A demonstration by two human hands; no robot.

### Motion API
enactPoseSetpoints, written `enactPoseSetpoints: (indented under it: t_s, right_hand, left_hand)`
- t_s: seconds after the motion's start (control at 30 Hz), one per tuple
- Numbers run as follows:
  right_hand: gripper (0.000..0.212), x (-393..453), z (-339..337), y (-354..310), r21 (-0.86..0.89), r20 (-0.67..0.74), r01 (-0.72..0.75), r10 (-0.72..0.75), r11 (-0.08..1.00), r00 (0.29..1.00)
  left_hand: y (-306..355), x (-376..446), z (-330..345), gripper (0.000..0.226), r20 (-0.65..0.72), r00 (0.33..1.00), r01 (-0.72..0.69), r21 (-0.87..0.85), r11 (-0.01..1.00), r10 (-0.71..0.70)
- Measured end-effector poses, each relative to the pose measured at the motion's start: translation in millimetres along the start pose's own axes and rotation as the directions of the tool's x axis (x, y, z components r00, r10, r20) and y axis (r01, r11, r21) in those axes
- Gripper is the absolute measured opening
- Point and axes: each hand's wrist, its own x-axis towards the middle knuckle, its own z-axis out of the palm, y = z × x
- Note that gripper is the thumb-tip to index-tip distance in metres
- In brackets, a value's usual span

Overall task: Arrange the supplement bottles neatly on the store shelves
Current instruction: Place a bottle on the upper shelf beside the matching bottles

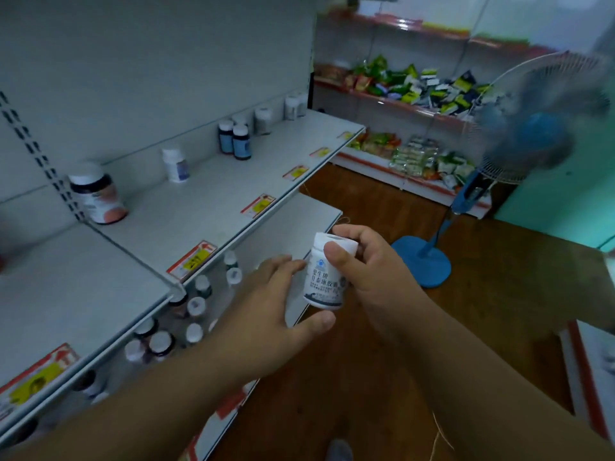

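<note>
right hand (366, 271) grips white bottle (324, 277) | left hand (276, 294) touches it

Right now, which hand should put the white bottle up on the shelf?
Probably the right hand: its thumb and fingers already wrap the white bottle. The left hand only touches the bottle's base and side, though it is nearer the upper shelf.

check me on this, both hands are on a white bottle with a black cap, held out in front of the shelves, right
Not quite: the cap is white, not black. The head view shows the right hand gripping the white bottle near its top and the left hand touching its side and base, in front of the shelves.
</note>
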Motion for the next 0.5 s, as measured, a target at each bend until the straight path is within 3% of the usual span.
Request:
enactPoseSetpoints:
  t_s: [0.23,0.5]
  right_hand:
    - [0.041,122.1,-97.6,-32.0,-0.061,0.111,0.05,-0.043,0.997,0.993]
    - [0.032,289.0,-117.8,-40.5,-0.05,0.143,0.104,-0.095,0.993,0.985]
  left_hand:
    - [40.7,131.9,26.4,0.093,-0.033,0.997,0.072,0.007,0.997,-0.072]
    - [10.1,288.6,13.0,0.092,-0.081,0.994,0.078,0.088,0.993,-0.071]
